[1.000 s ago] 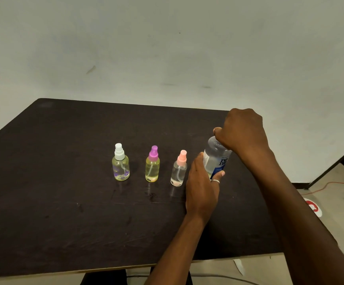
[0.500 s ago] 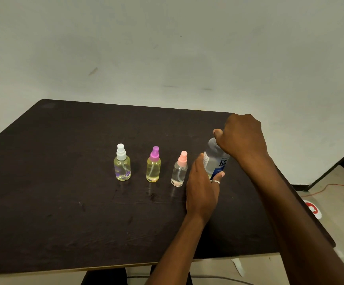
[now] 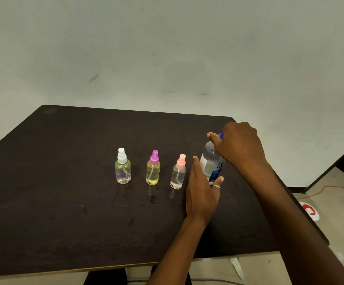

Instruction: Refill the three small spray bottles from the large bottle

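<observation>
Three small spray bottles stand in a row on the dark table: one with a white cap, one with a purple cap, one with a pink cap. Right of them stands the large clear bottle with a blue label. My left hand wraps around its lower body. My right hand grips the top, where a bit of blue cap shows between the fingers. The white-capped and purple-capped bottles hold yellowish liquid; the pink-capped one looks nearly clear.
The table's right edge runs close behind the large bottle. A pale wall rises behind the table. On the floor to the right lie an orange cable and a red-and-white round sticker.
The view has shifted slightly. My right hand has turned on the bottle's top, and a blue cap now shows between its fingers. My left hand keeps its hold.
</observation>
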Demonstrator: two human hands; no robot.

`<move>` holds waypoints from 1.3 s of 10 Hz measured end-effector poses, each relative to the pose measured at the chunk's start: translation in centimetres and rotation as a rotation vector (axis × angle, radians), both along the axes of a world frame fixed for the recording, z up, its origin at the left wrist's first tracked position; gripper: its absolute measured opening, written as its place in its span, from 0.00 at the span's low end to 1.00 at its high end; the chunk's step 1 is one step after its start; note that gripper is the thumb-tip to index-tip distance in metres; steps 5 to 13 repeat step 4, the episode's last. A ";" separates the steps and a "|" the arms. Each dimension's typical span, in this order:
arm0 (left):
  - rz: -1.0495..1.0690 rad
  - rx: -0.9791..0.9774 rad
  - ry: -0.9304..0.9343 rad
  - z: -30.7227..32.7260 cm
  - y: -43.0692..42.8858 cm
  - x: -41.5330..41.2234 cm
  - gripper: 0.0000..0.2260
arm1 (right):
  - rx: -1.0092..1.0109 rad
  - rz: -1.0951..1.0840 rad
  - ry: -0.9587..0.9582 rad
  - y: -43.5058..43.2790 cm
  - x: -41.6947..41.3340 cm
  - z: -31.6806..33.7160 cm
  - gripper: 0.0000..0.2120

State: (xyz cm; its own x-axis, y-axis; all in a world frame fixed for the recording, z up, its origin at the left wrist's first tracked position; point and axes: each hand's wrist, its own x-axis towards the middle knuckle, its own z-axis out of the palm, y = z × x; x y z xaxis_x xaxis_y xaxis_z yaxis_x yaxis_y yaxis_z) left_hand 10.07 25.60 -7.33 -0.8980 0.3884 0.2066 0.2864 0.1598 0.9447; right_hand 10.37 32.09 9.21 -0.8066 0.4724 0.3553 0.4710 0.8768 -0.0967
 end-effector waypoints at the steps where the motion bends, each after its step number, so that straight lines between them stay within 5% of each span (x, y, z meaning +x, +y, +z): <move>1: 0.004 -0.050 -0.039 0.5 -1.2 0.9 0.39 | 0.045 -0.043 -0.045 -0.3 0.7 0.4 0.28; 4: 0.193 -0.195 0.301 2.7 -9.8 3.3 0.16 | 0.150 -0.027 0.119 -1.8 3.3 1.3 0.32; 13: 0.193 -0.195 0.301 2.7 -9.8 3.3 0.16 | 0.150 -0.027 0.119 -1.8 3.3 1.3 0.32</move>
